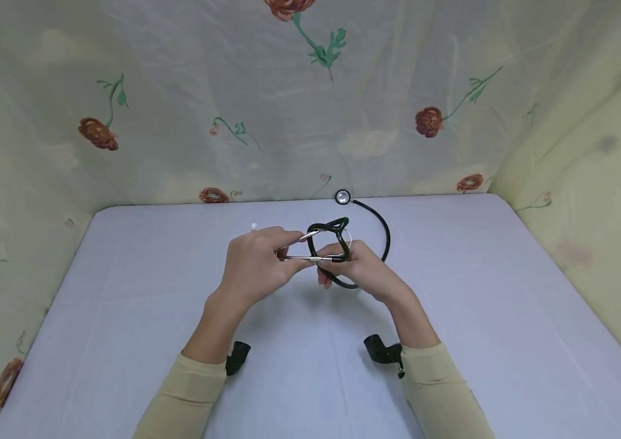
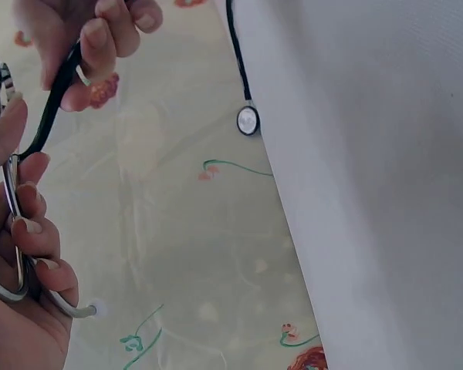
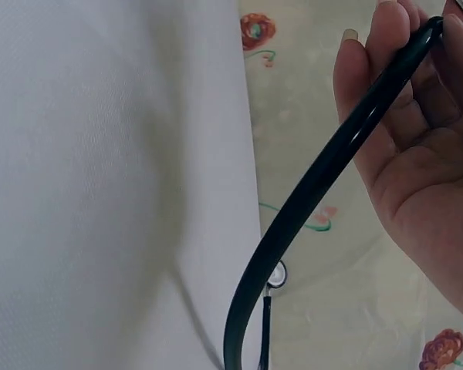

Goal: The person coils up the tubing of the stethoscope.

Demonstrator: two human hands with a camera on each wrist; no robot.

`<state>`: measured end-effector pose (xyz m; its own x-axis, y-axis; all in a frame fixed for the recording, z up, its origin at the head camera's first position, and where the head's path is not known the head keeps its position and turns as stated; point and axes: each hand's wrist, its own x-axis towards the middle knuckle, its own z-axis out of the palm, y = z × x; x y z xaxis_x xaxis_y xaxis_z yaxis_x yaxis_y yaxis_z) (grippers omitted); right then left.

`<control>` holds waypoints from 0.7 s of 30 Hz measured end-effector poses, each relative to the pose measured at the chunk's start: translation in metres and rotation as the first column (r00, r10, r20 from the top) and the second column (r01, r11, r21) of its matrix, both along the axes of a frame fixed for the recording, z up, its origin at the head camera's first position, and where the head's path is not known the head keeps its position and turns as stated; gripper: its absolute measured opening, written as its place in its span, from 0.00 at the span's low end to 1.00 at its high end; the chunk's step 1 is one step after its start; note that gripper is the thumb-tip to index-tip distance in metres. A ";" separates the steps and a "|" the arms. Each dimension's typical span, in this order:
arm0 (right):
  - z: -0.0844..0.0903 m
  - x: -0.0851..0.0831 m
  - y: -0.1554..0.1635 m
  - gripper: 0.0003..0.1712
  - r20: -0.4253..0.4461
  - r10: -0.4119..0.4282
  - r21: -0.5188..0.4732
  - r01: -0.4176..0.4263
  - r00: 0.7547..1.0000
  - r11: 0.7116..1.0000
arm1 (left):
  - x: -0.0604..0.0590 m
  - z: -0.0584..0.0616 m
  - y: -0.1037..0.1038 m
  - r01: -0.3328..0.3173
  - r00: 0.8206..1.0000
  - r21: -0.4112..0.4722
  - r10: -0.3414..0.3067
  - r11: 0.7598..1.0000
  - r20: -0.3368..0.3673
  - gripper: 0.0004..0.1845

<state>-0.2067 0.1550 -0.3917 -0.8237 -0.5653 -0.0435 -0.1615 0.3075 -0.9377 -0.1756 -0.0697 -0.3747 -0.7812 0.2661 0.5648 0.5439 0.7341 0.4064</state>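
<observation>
A stethoscope with black tubing [image 1: 386, 228] is held up over the middle of the white table. My left hand [image 1: 258, 262] grips its silver ear tubes [image 2: 15, 208], fingers curled round the metal, and a pale ear tip [image 2: 98, 307] sticks out past the fingers. Close on the right, my right hand [image 1: 362, 268] pinches the black tubing near the looped part by the ear tubes. From there the tubing curves down and away to the round chest piece [image 1: 342, 197], which lies at the table's far edge.
The white table [image 1: 124, 292] reaches to a curtain [image 1: 288, 122] printed with flowers at the back and sides. Black devices [image 1: 383, 350] sit at both wrists, by the beige sleeves [image 1: 442, 384].
</observation>
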 end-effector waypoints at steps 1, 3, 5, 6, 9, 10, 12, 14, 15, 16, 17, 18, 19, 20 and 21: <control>0.000 0.000 0.000 0.10 -0.004 0.000 0.003 0.000 1.000 1.000 | 0.000 0.000 0.000 -0.004 1.000 -0.004 0.004 1.000 0.002 0.18; 0.002 0.001 0.001 0.10 -0.006 0.005 0.010 -0.005 1.000 1.000 | -0.001 0.000 0.001 -0.012 1.000 -0.018 0.012 1.000 0.003 0.18; 0.003 0.002 0.002 0.10 0.007 0.022 0.030 -0.022 1.000 0.999 | -0.002 -0.001 0.001 -0.031 1.000 -0.038 0.031 0.999 -0.002 0.18; 0.004 0.002 0.002 0.11 0.017 0.036 0.043 -0.036 0.999 0.998 | -0.002 -0.001 0.000 -0.046 0.999 -0.049 0.045 0.998 -0.008 0.18; 0.007 0.004 0.004 0.14 0.039 0.083 0.073 -0.086 0.996 0.994 | -0.003 0.000 -0.002 -0.097 0.995 -0.070 0.096 0.993 -0.018 0.19; 0.008 0.004 0.004 0.15 0.044 0.099 0.080 -0.102 0.994 0.992 | -0.003 0.000 -0.003 -0.111 0.994 -0.073 0.110 0.991 -0.019 0.20; 0.010 0.005 0.005 0.16 0.043 0.116 0.091 -0.119 0.992 0.989 | -0.004 0.000 -0.004 -0.131 0.991 -0.078 0.130 0.988 -0.015 0.21; 0.012 0.006 0.005 0.17 0.042 0.118 0.100 -0.121 0.992 0.987 | -0.005 -0.001 -0.005 -0.137 0.991 -0.083 0.137 0.987 -0.007 0.21; 0.013 0.007 0.004 0.17 0.042 0.120 0.112 -0.124 0.992 0.986 | -0.005 -0.002 -0.005 -0.139 0.990 -0.084 0.139 0.987 -0.004 0.21; 0.014 0.008 0.004 0.17 0.042 0.124 0.123 -0.128 0.991 0.984 | -0.006 -0.002 -0.006 -0.143 0.990 -0.087 0.143 0.986 -0.004 0.20; 0.015 0.008 0.004 0.17 0.043 0.125 0.135 -0.130 0.991 0.982 | -0.006 -0.003 -0.006 -0.148 0.989 -0.088 0.148 0.985 -0.005 0.20; 0.015 0.009 0.004 0.16 0.044 0.128 0.143 -0.133 0.991 0.981 | -0.006 -0.004 -0.006 -0.155 0.988 -0.090 0.155 0.984 -0.008 0.20; 0.016 0.010 0.004 0.16 0.041 0.130 0.154 -0.135 0.991 0.979 | -0.006 -0.004 -0.006 -0.162 0.987 -0.091 0.162 0.983 -0.011 0.20; 0.017 0.011 0.003 0.16 0.036 0.132 0.165 -0.136 0.991 0.977 | -0.006 -0.005 -0.006 -0.170 0.985 -0.091 0.169 0.981 -0.015 0.20; 0.018 0.012 0.003 0.16 0.033 0.131 0.176 -0.135 0.991 0.975 | -0.006 -0.005 -0.006 -0.177 0.984 -0.093 0.175 0.980 -0.020 0.20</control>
